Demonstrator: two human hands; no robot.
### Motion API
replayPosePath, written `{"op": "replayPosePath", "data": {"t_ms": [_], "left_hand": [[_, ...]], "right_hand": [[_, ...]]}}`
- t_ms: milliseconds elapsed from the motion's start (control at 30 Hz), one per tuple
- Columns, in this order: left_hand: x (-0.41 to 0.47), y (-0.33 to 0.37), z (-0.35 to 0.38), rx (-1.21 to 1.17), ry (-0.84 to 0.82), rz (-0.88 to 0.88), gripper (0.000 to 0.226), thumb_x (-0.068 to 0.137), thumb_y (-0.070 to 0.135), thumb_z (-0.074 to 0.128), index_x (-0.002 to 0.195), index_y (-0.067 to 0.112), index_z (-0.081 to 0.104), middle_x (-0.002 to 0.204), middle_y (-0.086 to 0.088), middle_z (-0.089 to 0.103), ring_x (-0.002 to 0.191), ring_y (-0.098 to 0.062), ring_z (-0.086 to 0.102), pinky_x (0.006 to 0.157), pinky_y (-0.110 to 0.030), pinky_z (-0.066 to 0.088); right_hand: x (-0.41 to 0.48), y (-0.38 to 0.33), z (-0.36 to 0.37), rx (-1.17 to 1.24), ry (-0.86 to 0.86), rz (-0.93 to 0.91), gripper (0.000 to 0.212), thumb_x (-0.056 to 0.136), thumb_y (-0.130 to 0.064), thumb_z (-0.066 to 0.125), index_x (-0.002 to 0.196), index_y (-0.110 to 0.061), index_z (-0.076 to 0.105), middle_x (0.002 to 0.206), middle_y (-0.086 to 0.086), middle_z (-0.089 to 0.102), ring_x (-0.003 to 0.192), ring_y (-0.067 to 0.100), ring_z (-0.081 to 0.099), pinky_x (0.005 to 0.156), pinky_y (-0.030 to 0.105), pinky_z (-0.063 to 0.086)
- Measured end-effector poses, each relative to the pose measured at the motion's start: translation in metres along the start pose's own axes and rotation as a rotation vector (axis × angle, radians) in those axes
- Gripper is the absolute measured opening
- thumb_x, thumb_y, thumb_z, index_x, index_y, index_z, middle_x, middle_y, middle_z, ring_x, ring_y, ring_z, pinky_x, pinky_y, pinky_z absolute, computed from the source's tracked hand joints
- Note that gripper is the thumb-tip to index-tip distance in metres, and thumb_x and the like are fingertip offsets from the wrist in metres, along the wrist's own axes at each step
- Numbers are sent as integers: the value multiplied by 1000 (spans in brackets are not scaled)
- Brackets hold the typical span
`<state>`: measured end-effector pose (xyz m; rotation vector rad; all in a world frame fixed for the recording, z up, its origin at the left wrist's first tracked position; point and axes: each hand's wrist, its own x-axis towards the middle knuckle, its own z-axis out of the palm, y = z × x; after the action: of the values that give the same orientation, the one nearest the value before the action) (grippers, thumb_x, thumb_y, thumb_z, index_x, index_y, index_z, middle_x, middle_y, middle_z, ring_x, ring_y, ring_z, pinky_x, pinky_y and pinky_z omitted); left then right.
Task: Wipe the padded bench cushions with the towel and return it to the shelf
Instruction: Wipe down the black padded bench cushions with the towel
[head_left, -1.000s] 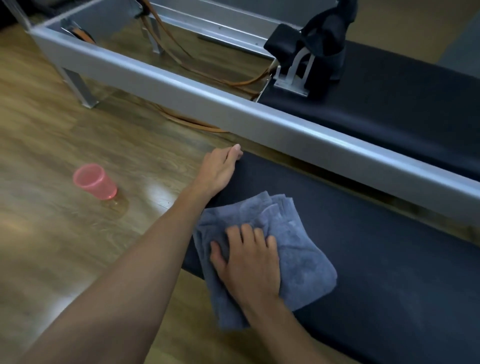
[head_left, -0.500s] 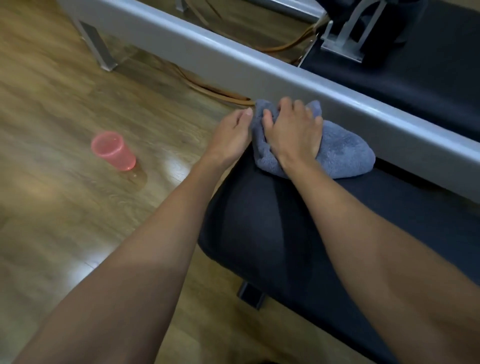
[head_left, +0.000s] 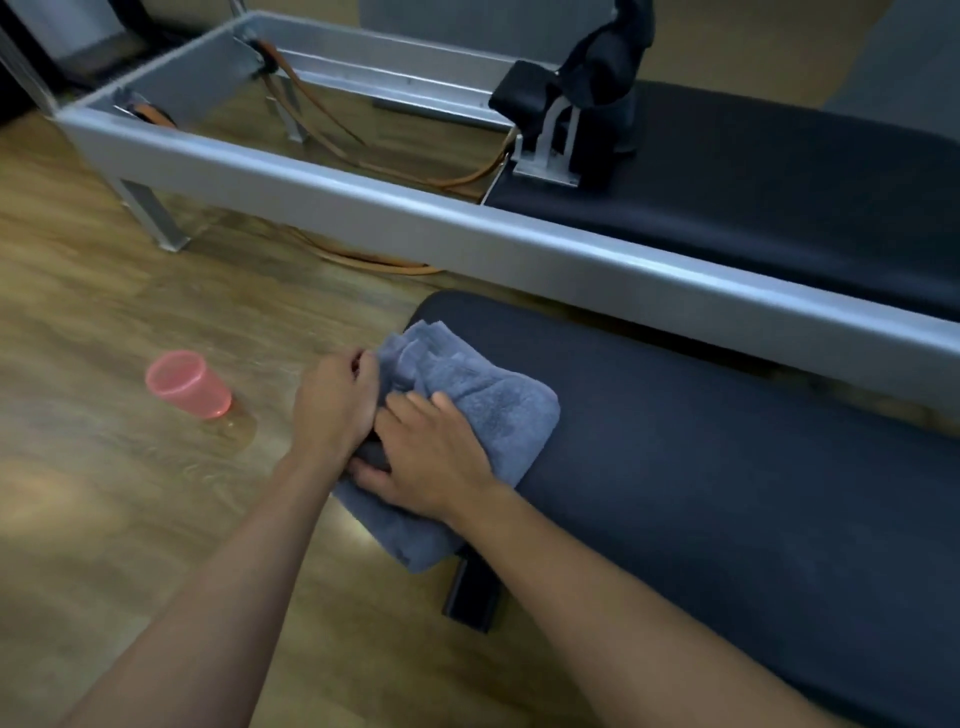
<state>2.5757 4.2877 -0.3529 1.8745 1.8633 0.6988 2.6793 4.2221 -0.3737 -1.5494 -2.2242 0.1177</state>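
Head view, right hand (head_left: 434, 460) flat on towel (head_left: 498, 410), left hand (head_left: 337, 405) gripping its edge

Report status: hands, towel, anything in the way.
Left hand grips towel edge; right hand presses it down. Towel on bench cushion end, overhanging. Pink cup on floor, apart.

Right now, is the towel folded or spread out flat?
Folded. The towel shows stacked edges at its far end and lies as a thick pad over the end of the cushion.
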Motion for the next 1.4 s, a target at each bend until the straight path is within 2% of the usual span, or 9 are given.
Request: {"op": "replayPosePath", "data": {"t_ms": [133, 267, 367, 433, 600, 767, 900, 1167, 1400], "left_hand": [[-12, 32, 19, 62, 85, 148, 33, 98, 28, 40, 110, 5, 60, 109, -22, 61, 101, -36, 55, 84, -44, 43], [-10, 52, 39, 323, 75, 299, 40, 93, 23, 48, 131, 8, 47, 134, -22, 48, 119, -37, 46, 93, -44, 35], [9, 70, 50, 276, -27, 517, 43, 95, 22, 44, 137, 14, 47, 150, -17, 38, 137, -33, 36, 106, -49, 31], [25, 77, 58, 197, -192, 513, 42, 100, 28, 36, 138, 18, 48, 153, -14, 36, 142, -30, 31, 114, -52, 24], [50, 46, 62, 162, -254, 540, 58, 98, 35, 20, 133, 4, 55, 141, -18, 51, 135, -33, 40, 110, -55, 30], [44, 56, 80, 339, -188, 337, 46, 105, 29, 25, 146, 15, 40, 154, -16, 33, 145, -37, 21, 116, -56, 17], [24, 82, 98, 379, -183, 348, 48, 105, 30, 23, 148, 13, 35, 156, -17, 28, 146, -37, 16, 117, -56, 13], [-66, 200, 176, 352, -282, 435, 51, 104, 33, 16, 149, 14, 30, 158, -17, 23, 149, -35, 6, 119, -53, 4], [-188, 331, 266, 352, -349, 701, 52, 102, 36, 16, 147, 13, 29, 153, -19, 29, 147, -38, 12, 118, -55, 11]], "right_hand": [[-5, 55, -40, -46, -138, -158, 36, 90, -58, 51, 106, -28, 65, 104, -6, 66, 95, 15, 53, 85, 38, 35], [-18, 92, -60, 145, 202, 218, 25, 90, -31, 56, 111, -25, 68, 111, -7, 70, 110, 16, 58, 98, 47, 37], [-6, 90, -49, 2, 74, 631, 46, 99, -35, 38, 141, -16, 44, 151, 7, 42, 145, 25, 25, 117, 52, 13], [5, 85, -37, -61, -92, 639, 55, 101, -38, 30, 152, -18, 24, 162, 6, 20, 151, 28, 0, 118, 57, -4], [23, 95, -32, -31, -74, 444, 51, 102, -37, 23, 151, -23, 30, 160, 0, 27, 151, 26, 3, 118, 58, -6], [20, 103, -29, 21, -24, 477, 48, 100, -34, 24, 145, -24, 39, 156, 1, 35, 150, 25, 10, 119, 55, -6], [-2, 124, -46, 24, -17, 496, 47, 101, -35, 22, 142, -26, 43, 154, -1, 38, 149, 23, 14, 119, 54, -2], [-126, 210, -114, -73, 28, 624, 44, 100, -34, 27, 139, -33, 48, 151, -6, 43, 147, 19, 21, 120, 47, 3], [-298, 281, -198, -143, 104, 873, 42, 102, -36, 26, 140, -33, 45, 150, -9, 42, 147, 17, 19, 121, 46, 4]]}}
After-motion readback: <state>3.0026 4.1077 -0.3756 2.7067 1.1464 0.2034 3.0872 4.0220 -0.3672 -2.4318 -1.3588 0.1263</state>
